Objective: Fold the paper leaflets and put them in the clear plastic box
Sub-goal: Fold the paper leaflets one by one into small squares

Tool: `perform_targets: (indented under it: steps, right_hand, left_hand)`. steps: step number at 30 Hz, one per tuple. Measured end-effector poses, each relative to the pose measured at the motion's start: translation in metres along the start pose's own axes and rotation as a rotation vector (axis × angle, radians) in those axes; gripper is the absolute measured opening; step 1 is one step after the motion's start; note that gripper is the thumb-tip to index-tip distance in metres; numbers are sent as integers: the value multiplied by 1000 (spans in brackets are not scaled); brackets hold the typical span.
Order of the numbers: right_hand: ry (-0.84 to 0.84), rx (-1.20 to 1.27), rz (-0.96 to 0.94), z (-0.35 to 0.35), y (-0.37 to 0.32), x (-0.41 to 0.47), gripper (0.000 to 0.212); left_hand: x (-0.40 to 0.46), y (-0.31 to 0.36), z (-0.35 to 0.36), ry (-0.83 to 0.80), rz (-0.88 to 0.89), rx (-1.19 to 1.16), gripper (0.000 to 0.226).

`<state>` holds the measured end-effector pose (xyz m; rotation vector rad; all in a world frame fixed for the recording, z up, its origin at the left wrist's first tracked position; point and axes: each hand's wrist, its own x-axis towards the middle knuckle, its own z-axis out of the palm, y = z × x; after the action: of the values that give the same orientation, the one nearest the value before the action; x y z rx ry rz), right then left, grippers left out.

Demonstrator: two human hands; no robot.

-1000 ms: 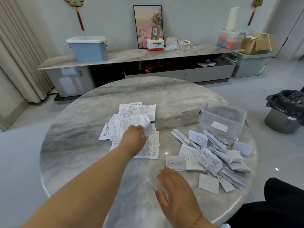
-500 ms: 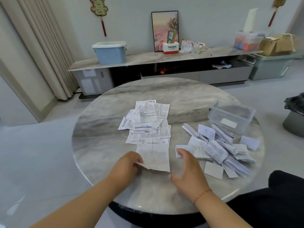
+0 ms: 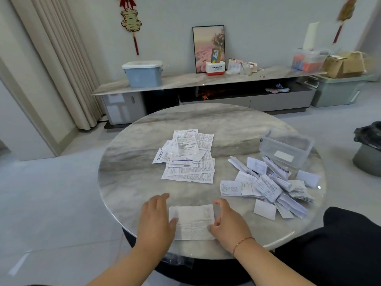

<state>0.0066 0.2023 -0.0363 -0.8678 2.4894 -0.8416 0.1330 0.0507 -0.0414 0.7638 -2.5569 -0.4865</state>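
A single printed leaflet (image 3: 192,221) lies flat at the near edge of the round marble table (image 3: 237,124). My left hand (image 3: 156,219) rests at its left edge, fingers straight and thumb pressing on the paper. My right hand (image 3: 226,221) curls round its right edge, index finger at the top corner and thumb lower down. A loose pile of unfolded leaflets (image 3: 187,159) sits at the table's middle. Several folded leaflets (image 3: 268,186) are heaped to the right, in front of the clear plastic box (image 3: 299,149), which stands open at the far right.
My dark-clothed leg (image 3: 340,244) is at the table's near right. A bin with a black bag (image 3: 369,149) stands on the floor to the right. A low cabinet (image 3: 206,79) with a blue box (image 3: 143,74) runs along the back wall.
My left hand took one leaflet from the middle pile and drew it to the near edge. It now lies flat there, and both hands have closed in on its sides.
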Motion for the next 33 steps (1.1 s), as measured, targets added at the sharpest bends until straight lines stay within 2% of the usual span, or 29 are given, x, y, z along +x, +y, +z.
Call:
perform_targets:
  steps: [1, 3, 5, 7, 9, 11, 13, 14, 16, 18, 19, 23, 28, 31, 33]
  right_hand:
    - [6, -32, -2, 1, -1, -1, 58]
    - [34, -9, 47, 4, -2, -2, 53]
    - [80, 205, 184, 7, -6, -4, 48]
    - [80, 495, 308, 10, -11, -9, 43]
    - [0, 583, 276, 5, -12, -18, 43]
    - [-116, 381, 94, -14, -7, -25, 53]
    - [-198, -22, -110, -35, 4, -23, 67]
    - [-235, -139, -169, -41, 10, -21, 69]
    - [-267, -157, -215, -39, 20, -16, 53]
    - [-192, -121, -242, -25, 21, -13, 22]
    - [-149, -149, -249, -19, 23, -9, 12]
    - [30, -190, -156, 0, 25, 0, 41]
    - [104, -248, -49, 3, 14, -3, 37]
    - [90, -300, 2, 2, 12, -4, 33]
    - [56, -287, 68, 3, 12, -3, 27]
  left_hand:
    - [-6, 3, 4, 39, 150, 34, 48]
    - [-20, 12, 11, -10, 344, 63, 35]
    - [-30, 19, 17, -126, 378, 84, 36]
    - [-33, 21, 23, -180, 366, 97, 27]
    - [-29, 23, 26, -192, 342, 93, 24]
    - [-27, 21, 28, -198, 254, 28, 20]
    - [-30, 18, 28, -206, 208, -52, 22]
    - [-32, 16, 29, -211, 199, -123, 22]
    - [-35, 15, 29, -205, 174, -212, 19]
    - [-37, 14, 33, -187, 133, -210, 19]
    - [-38, 14, 34, -163, 103, -207, 21]
    - [-37, 17, 34, -117, -35, -65, 20]
    - [-29, 21, 29, -44, -169, -49, 27]
    - [-26, 15, 31, 21, -99, -75, 29]
    - [-27, 11, 37, 54, 102, -85, 23]
